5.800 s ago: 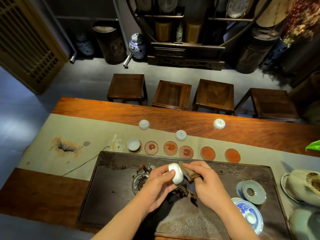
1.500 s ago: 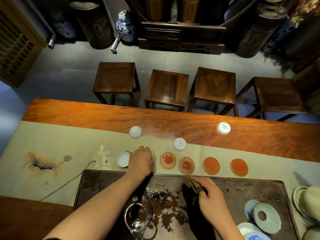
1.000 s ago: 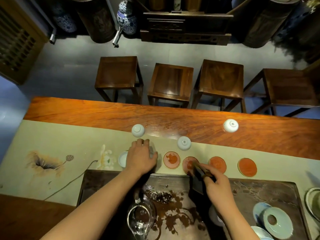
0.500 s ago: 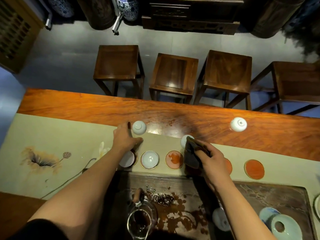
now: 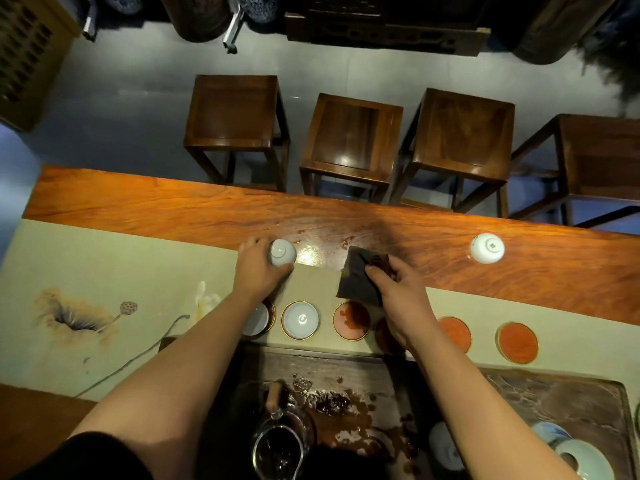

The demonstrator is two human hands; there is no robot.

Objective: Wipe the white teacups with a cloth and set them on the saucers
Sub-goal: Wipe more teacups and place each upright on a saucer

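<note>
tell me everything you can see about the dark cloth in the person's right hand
The dark cloth is a brownish-grey piece of soft fabric, folded or bunched into a rough rectangle. The right hand grips it from the near side, fingers curled over its top. It is held above the far edge of the pale table runner, where that meets the bare wooden table. Whether it touches the surface is unclear.

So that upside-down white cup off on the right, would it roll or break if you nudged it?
The far cup sits rim-down on the bare wood, so it would probably slide, not roll. It looks like thin glazed porcelain: likely light, slippery and easily chipped. The polished table gives little grip.
</note>
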